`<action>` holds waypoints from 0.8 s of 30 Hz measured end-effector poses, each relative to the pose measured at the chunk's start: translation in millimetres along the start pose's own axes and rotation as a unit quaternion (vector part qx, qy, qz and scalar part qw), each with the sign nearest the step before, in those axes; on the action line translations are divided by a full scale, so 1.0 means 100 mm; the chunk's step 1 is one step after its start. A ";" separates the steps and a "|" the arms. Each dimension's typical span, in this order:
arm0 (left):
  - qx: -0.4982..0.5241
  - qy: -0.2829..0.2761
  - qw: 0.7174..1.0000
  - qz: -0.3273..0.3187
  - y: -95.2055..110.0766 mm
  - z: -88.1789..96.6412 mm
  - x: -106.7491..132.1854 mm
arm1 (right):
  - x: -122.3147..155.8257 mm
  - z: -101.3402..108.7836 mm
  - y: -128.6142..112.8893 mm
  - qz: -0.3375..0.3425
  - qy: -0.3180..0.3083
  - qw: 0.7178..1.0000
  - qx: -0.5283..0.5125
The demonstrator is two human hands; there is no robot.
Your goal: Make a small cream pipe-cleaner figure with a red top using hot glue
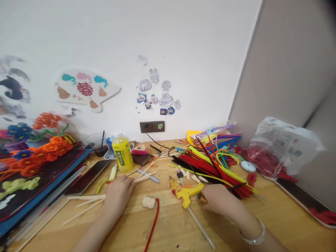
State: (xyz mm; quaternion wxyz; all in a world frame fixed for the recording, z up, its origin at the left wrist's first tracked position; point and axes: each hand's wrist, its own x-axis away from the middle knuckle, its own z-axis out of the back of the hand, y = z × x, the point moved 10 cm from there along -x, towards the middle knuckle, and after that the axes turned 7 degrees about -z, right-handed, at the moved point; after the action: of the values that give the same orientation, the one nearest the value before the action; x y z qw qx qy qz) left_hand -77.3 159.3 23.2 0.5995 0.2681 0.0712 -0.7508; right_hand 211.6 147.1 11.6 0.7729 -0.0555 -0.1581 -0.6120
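My left hand (119, 194) rests low over the table, its fingers closed around the ends of thin wooden sticks (145, 177) that point to the right. More pale sticks (85, 208) lie to the left of that wrist. My right hand (219, 198) is curled beside the back end of a yellow hot glue gun (189, 192); a small brownish piece shows at its fingertips, but I cannot make out what it is. From the glue gun a clear glue stick (201, 229) sticks out toward me. Between the hands lies a cream-coloured lump (149, 202) with a red pipe cleaner (154, 224).
A yellow drink bottle (122, 152) stands behind my left hand. Bundled pipe cleaners (210, 164) spread at the right, near a plastic bag (280, 147) with red material. Orange pipe-cleaner flowers (34, 159) and a dark phone (86, 177) are at the left. A cord runs from the wall socket (152, 126).
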 end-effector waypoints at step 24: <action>0.131 0.028 0.964 -0.231 1.54 0.26 0.47 | 0.30 0.30 -0.74 0.304 0.197 0.717 -0.596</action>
State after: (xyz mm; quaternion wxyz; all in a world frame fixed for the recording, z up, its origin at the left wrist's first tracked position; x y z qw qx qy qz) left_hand 52.5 66.1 55.1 0.3676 0.3413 0.0490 -0.8637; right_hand 141.5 109.7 40.9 0.7378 -0.4278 0.4208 -0.3092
